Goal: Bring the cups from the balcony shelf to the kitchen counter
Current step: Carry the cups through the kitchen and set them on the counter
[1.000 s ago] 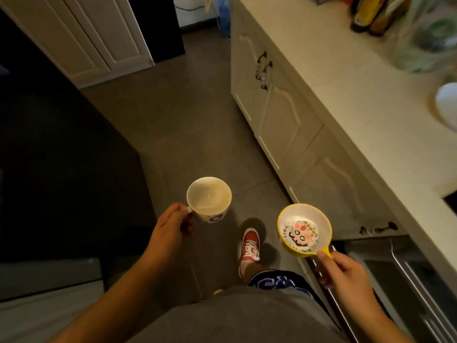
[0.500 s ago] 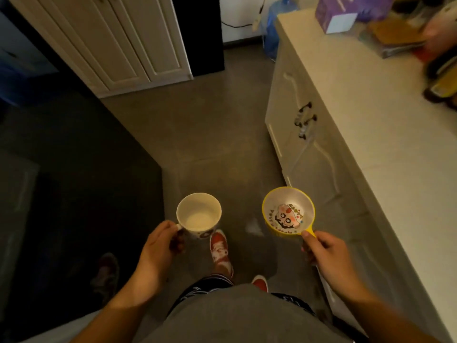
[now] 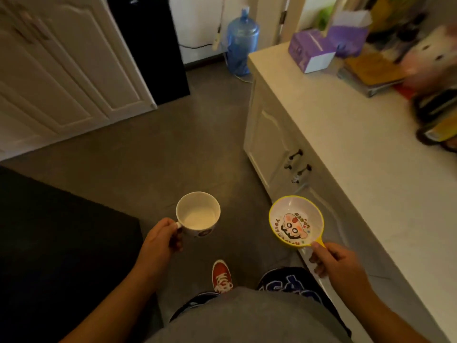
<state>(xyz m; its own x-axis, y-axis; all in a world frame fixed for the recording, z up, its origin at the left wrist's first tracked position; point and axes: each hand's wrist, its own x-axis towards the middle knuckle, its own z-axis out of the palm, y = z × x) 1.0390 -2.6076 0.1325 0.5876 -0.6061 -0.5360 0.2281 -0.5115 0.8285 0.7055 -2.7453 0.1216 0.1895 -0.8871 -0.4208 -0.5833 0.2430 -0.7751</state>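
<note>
In the last second the person walks further along the desk [image 3: 366, 184] on the right, the left hand [image 3: 158, 243] holding the white cup [image 3: 197, 215] and the right hand [image 3: 336, 262] the yellow cup [image 3: 295, 222], both in the air, so the setting down seems close.

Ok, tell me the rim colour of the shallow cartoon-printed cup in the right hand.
Yellow, with a matching yellow handle; the head view shows the shallow cartoon-printed cup clearly.

The room is dim and warm-toned, with the brightest light falling on the pale stone tabletop [image 3: 351, 154] and the white wall beyond the translucent blue water jug [image 3: 241, 40]. The lower left sinks into near-black shadow. Motion blur smears the cluttered items at upper right, and wide-angle distortion bends the cream panelled cabinet doors [image 3: 61, 78].
</note>
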